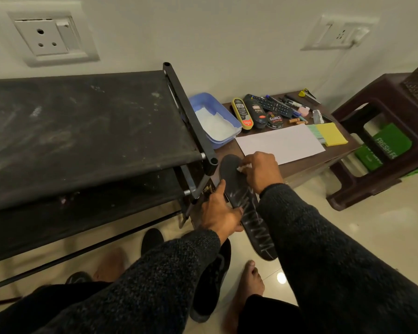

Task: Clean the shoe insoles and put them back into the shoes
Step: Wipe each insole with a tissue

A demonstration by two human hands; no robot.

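A long black insole with pale zigzag smears is held in the air in front of the low table, toe end pointing away. My left hand grips its left edge near the middle, thumb along the rim. My right hand pinches a small white wipe and presses it on the toe half of the insole. One black shoe stands on the floor under my left forearm, and another black shoe lies further left.
A black shoe rack fills the left. The low brown table carries a blue tub of white wipes, polish bottles, a remote, a white sheet and a yellow sponge. A dark plastic stool stands right. Bare feet rest on the tiled floor.
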